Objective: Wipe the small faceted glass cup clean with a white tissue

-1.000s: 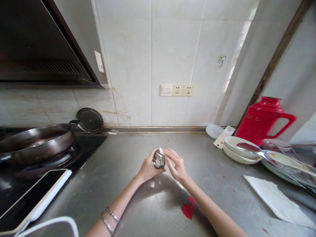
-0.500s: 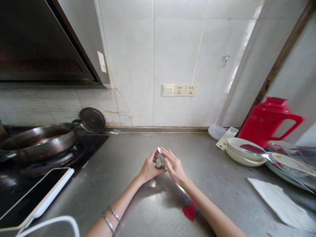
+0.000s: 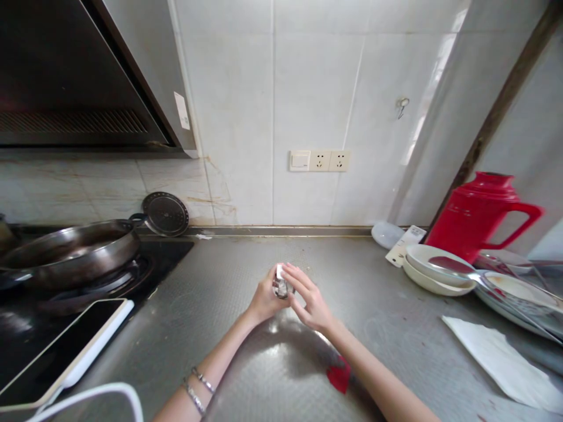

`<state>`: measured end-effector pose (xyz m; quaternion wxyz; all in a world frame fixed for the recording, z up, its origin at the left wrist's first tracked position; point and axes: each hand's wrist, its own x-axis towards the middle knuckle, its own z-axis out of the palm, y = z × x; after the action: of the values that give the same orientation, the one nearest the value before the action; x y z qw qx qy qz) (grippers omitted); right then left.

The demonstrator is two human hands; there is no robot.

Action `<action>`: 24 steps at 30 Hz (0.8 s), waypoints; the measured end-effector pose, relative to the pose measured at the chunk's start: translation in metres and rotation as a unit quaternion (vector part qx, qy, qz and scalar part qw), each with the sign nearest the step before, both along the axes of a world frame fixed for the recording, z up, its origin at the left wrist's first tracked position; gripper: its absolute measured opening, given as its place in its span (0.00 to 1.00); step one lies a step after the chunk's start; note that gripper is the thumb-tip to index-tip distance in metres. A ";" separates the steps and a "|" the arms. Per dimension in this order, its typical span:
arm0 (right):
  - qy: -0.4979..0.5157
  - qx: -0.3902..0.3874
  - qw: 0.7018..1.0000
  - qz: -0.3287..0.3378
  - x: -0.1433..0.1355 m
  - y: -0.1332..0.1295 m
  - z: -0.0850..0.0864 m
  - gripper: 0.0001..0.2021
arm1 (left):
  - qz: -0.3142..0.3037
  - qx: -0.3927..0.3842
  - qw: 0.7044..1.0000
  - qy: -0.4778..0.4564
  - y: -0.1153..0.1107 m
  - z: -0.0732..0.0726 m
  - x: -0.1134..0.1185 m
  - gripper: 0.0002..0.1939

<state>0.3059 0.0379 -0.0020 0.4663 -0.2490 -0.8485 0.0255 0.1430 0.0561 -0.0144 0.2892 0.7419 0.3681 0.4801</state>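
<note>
Above the middle of the steel counter, both hands meet at a small, shiny, clear-looking container (image 3: 282, 288), perhaps a glass jar; fingers cover much of it. My left hand (image 3: 265, 299) is closed around its left side. From the right, my right hand (image 3: 310, 302) presses its fingertips against the upper edge, where a small white piece (image 3: 279, 271) shows. Whether that piece is tissue or part of the container, I cannot tell. A red scrap (image 3: 338, 376) lies on the counter beside my right forearm.
To the left, a pan (image 3: 73, 252) stands on the stove, with a phone (image 3: 65, 346) and white cable in front. On the right are a red thermos (image 3: 475, 217), stacked white bowls (image 3: 433, 278), a plate with utensils and a white paper sheet (image 3: 497, 357).
The container has turned slightly in my left hand. My right fingers have shifted a little across its top, and the white piece sits slightly further left and lower.
</note>
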 end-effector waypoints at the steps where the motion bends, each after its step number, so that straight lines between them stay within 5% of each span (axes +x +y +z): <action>1: 0.004 -0.021 1.000 -0.005 0.000 0.001 0.000 0.24 | 0.003 -0.002 1.000 0.008 -0.001 0.000 0.001 0.34; 8: 0.078 -0.077 0.993 -0.035 0.006 0.008 -0.006 0.20 | 0.029 -0.018 0.999 0.000 0.002 -0.006 0.003 0.43; 17: 0.026 0.052 0.998 0.029 0.008 0.004 -0.004 0.25 | -0.003 0.007 1.000 -0.003 0.001 -0.005 0.003 0.39; 24: 0.050 -0.053 0.997 -0.022 0.009 0.010 -0.007 0.22 | 0.002 -0.009 1.000 0.014 -0.002 -0.003 0.005 0.41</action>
<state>0.3150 0.0479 -0.0092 0.4949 -0.2901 -0.8159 0.0724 0.1477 0.0544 -0.0179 0.2898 0.7449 0.3782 0.4670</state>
